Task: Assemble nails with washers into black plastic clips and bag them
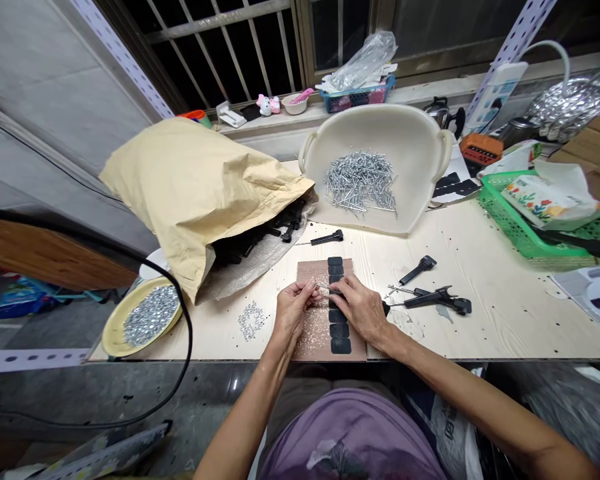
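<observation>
Thin metal rod [323, 287] is in our left hand [296, 303]; we can't tell if our right hand [359, 303] holds. Right of black tools [437, 300], our table edge [520, 356] has room.

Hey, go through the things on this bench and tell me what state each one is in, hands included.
Sack: lying down, mouth open, black parts showing.
White tub: open, metal pins piled inside.
Yellow dish: holding many small metal pieces.
Green basket: open, a packet inside.
Black pads: in a row on the brown board.
Left hand: fingers pinched on a thin metal piece.
Right hand: fingers bent, grip unclear.
</observation>
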A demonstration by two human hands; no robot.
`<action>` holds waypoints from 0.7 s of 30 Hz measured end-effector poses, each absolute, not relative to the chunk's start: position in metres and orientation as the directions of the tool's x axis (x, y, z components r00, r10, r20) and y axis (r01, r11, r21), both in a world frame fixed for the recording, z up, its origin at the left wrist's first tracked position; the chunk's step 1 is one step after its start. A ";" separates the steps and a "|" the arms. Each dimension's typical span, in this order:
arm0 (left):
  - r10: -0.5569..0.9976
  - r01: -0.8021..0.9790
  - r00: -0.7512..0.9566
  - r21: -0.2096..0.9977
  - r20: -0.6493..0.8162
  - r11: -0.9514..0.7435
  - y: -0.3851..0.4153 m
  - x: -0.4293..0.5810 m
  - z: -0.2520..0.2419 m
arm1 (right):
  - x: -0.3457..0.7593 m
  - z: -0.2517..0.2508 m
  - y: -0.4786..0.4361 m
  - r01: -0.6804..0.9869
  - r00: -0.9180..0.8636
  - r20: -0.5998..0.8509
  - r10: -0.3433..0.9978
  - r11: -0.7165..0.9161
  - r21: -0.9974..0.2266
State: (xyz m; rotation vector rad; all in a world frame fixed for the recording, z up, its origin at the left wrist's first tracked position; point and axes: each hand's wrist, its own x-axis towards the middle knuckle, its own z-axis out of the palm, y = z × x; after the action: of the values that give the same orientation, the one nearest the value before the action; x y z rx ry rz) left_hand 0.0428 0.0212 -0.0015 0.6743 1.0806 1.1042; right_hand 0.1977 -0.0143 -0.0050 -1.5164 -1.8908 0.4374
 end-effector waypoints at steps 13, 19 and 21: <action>0.933 -0.368 0.121 0.858 -0.339 0.359 0.019 0.054 -0.003 | 0.221 -0.002 -0.005 0.642 -0.095 0.203 0.975 0.216 -0.736; 0.973 -0.132 0.003 0.965 -0.229 0.227 0.018 0.042 -0.007 | 0.245 -0.001 0.005 0.867 -0.169 0.228 0.959 0.255 -0.427; 0.981 0.008 -0.011 0.981 -0.193 0.193 0.017 0.040 -0.009 | 0.251 -0.003 0.013 0.892 -0.204 0.226 0.953 0.276 -0.359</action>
State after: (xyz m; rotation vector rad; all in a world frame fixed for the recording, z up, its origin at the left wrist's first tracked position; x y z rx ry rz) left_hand 0.0396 0.0170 -0.0088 1.0663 1.3086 1.0684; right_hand 0.2513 0.0130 -0.0026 -1.6652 -2.1543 0.2088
